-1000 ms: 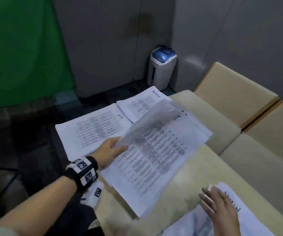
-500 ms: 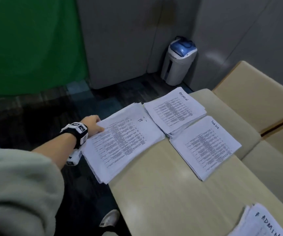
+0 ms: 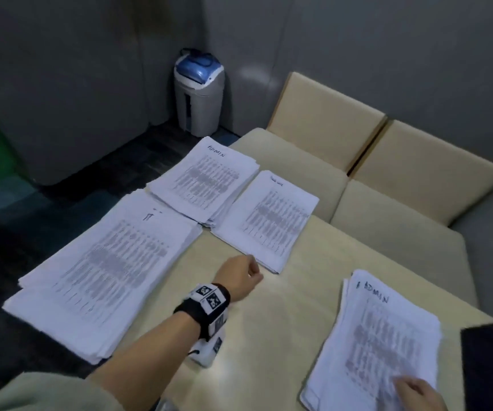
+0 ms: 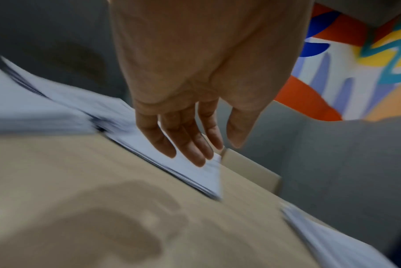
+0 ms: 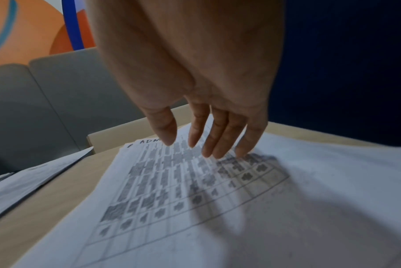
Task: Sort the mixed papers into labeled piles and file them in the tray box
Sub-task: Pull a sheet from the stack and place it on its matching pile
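While four paper piles sit on the tabletop [image 3: 284, 336], a bare strip of it runs between them, and the left hand [image 3: 241, 275] hovers there empty, its fingers [image 4: 188, 143] loosely straight near the corner of the far-right pile [image 3: 269, 221]. The IT pile [image 3: 105, 274] overhangs the tabletop's left edge; a pile marked ADMIN [image 3: 206, 179] lies beyond it. The right hand [image 3: 417, 394], cut off by the frame, has spread fingers [image 5: 217, 137] just over the near ADMIN pile [image 3: 384, 333]; contact unclear, print blurred
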### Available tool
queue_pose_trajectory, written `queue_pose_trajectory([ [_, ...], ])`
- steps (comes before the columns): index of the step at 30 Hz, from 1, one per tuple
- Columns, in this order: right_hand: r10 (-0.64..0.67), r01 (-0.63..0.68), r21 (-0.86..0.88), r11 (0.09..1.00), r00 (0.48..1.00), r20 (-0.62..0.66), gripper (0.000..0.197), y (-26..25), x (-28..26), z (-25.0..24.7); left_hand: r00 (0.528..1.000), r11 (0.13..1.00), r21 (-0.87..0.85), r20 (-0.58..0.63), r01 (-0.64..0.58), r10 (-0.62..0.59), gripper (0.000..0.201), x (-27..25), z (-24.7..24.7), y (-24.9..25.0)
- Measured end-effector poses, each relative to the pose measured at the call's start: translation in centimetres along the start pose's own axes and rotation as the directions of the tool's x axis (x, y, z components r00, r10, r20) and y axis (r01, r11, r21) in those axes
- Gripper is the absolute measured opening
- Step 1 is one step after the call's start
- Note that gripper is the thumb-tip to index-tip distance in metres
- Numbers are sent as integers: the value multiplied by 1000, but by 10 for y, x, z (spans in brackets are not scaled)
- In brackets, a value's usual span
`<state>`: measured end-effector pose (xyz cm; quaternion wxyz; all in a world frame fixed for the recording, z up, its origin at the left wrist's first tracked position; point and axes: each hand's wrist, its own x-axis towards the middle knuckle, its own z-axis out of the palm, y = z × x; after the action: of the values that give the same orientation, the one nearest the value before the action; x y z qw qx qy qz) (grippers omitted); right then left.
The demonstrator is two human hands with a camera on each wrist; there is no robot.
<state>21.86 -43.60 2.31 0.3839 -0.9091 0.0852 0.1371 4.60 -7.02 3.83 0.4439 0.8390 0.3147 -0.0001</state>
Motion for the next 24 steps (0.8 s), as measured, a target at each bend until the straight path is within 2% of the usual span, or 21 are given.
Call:
queue_pose_trajectory([
  [1, 26, -23, -81, 996, 999, 38, 20, 13, 5, -16, 998, 1000, -4, 54, -25, 25, 20, 1, 25, 18],
  [3, 85, -82, -186, 979, 996, 8, 17, 27, 2, -27, 987, 998, -5, 148, -67, 67, 21, 0, 72, 52],
  [6, 173, -179, -242, 954, 984, -44, 45, 50, 21, -42, 968, 997, 4, 237, -83, 80, 26, -3, 131, 92],
  [9, 182, -171, -232, 957, 983, 24, 52, 58, 33, -50, 974, 996, 80, 223, -45, 26, 37, 0, 181, 114],
  [11, 120, -110, -219, 969, 992, 34, 53, 65, 45, -52, 980, 991, 132, 200, -12, -14, 39, 1, 203, 122],
  [12, 97, -88, -202, 975, 995, 37, 51, 67, 49, -54, 983, 988, 157, 182, 3, -31, 37, 0, 210, 124],
  [14, 48, -38, -146, 989, 997, 68, 32, 66, 51, -56, 990, 982, 182, 121, 45, -68, 30, -3, 217, 125],
  [18, -176, 187, -70, 980, 975, 135, 19, 51, 46, -54, 990, 974, 174, -11, 143, -143, 28, -2, 214, 122],
  [21, -222, 227, -16, 974, 963, 152, 64, 39, 35, -54, 983, 964, 197, -77, 181, -169, 26, 5, 208, 116],
  [23, -226, 238, -46, 970, 957, 180, 73, 42, 31, -58, 983, 951, 250, -71, 183, -171, 21, 8, 204, 113],
  [24, -224, 237, -67, 969, 961, 160, 66, 46, 30, -60, 985, 943, 283, -51, 175, -168, 19, 10, 202, 112],
])
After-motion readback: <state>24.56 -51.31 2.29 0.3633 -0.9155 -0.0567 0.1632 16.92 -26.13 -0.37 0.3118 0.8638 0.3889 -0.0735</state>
